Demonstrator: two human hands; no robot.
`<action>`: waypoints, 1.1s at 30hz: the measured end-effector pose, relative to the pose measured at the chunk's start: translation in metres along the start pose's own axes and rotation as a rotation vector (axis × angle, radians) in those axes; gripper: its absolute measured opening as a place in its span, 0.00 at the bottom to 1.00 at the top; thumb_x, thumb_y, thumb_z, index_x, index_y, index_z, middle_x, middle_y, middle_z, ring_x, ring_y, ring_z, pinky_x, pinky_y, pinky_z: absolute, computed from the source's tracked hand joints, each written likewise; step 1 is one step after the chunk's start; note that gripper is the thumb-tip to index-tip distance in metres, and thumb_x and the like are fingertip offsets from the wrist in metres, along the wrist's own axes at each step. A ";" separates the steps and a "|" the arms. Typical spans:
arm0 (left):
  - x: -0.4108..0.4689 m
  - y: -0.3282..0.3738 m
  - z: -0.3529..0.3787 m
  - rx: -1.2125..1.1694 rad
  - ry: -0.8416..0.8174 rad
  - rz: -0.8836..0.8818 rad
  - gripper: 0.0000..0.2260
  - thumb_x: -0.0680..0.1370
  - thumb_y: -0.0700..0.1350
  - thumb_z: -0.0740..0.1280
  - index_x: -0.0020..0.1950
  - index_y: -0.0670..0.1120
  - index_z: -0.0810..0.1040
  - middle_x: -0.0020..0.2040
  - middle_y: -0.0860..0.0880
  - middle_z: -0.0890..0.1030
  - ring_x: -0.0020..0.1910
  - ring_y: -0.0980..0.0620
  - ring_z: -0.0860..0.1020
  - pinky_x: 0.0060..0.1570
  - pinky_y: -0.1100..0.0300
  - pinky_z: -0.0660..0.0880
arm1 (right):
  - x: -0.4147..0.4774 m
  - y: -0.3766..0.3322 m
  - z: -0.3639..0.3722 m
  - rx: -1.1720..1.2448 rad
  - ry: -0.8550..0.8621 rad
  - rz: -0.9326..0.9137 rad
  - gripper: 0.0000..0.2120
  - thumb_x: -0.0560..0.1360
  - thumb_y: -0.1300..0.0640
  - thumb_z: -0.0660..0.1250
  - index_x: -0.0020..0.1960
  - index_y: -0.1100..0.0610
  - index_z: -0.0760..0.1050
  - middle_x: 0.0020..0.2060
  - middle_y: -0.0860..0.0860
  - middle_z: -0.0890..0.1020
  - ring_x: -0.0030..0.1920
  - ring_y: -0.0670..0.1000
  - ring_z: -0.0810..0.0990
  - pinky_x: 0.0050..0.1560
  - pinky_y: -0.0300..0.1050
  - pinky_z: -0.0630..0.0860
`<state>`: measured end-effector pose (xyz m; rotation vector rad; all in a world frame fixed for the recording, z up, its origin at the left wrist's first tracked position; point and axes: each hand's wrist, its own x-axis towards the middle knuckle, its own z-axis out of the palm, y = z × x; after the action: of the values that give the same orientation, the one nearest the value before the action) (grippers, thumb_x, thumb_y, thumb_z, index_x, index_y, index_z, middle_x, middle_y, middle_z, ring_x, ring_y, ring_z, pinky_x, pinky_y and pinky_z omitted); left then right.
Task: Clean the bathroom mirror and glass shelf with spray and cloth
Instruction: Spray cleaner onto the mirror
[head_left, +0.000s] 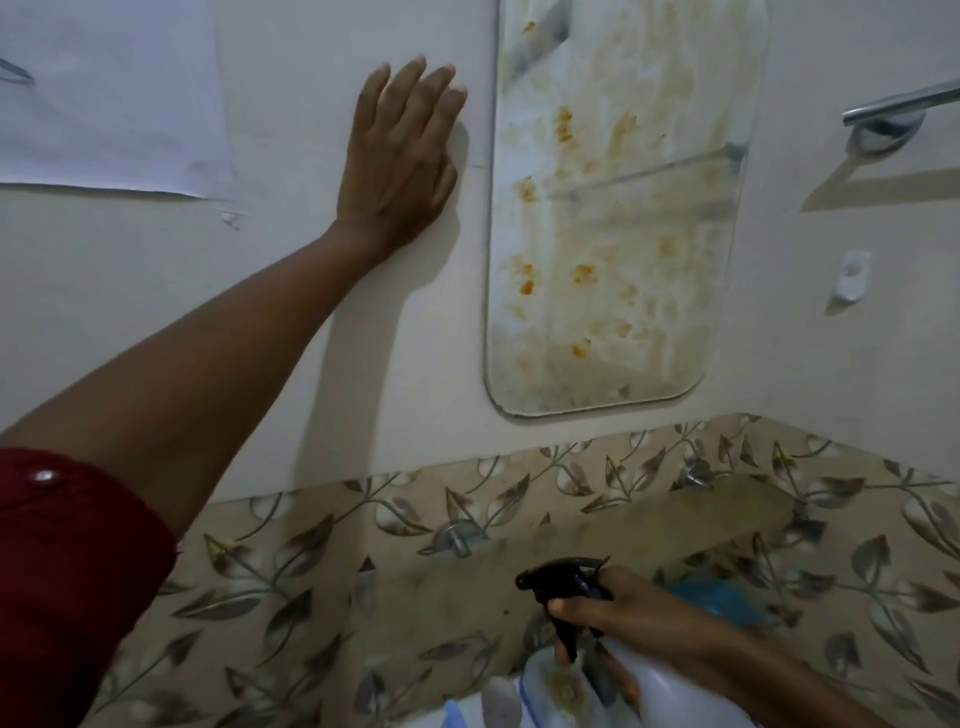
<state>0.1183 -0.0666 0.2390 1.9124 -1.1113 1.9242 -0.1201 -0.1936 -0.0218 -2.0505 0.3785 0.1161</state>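
1. Head view, relation: the mirror (613, 208) hangs on the wall up and slightly left of the right hand (639, 618), well apart from it. Its long axis runs vertically. The nozzle of the spray bottle (623, 660) points left, not at the glass; in my judgement it must be raised and aimed upward before spraying.
2. Grip: the right hand is wrapped round the bottle's neck, a finger at the black trigger. The left hand (400, 166) lies flat and open on the wall (156, 312), holding nothing, just beside the mirror's left edge and nearer to it.
3. Glass shelf (649, 525): mounted on the leaf-patterned tiles (311, 597) below the mirror, directly above the right hand.
4. Surfaces: mirror is rounded-cornered, filmed and spotted with orange-brown stains; shelf looks dull and grimy; bottle is translucent plastic.
5. A blue object beside the right hand is blurred; whether it is the cloth cannot be told.
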 end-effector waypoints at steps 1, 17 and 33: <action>-0.003 0.001 -0.001 0.007 -0.001 0.004 0.21 0.76 0.42 0.53 0.68 0.41 0.67 0.69 0.41 0.70 0.71 0.41 0.65 0.72 0.44 0.58 | 0.003 -0.003 0.007 -0.024 -0.028 -0.017 0.15 0.78 0.53 0.61 0.63 0.57 0.73 0.52 0.62 0.81 0.30 0.38 0.78 0.35 0.31 0.72; -0.008 0.003 0.003 0.045 -0.045 -0.007 0.20 0.78 0.45 0.48 0.68 0.43 0.65 0.72 0.42 0.66 0.73 0.41 0.60 0.73 0.44 0.52 | -0.011 0.017 -0.038 0.080 0.098 -0.004 0.10 0.76 0.54 0.64 0.55 0.57 0.76 0.40 0.55 0.85 0.27 0.59 0.78 0.32 0.51 0.78; -0.008 0.003 0.002 0.020 -0.076 0.006 0.20 0.79 0.47 0.46 0.69 0.42 0.61 0.73 0.40 0.61 0.74 0.40 0.55 0.74 0.44 0.47 | -0.040 0.088 -0.137 0.163 0.510 0.127 0.11 0.76 0.54 0.63 0.50 0.62 0.77 0.38 0.59 0.86 0.34 0.57 0.81 0.37 0.45 0.77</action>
<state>0.1191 -0.0672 0.2299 2.0101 -1.1241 1.8871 -0.1957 -0.3430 -0.0186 -1.8759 0.8050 -0.3581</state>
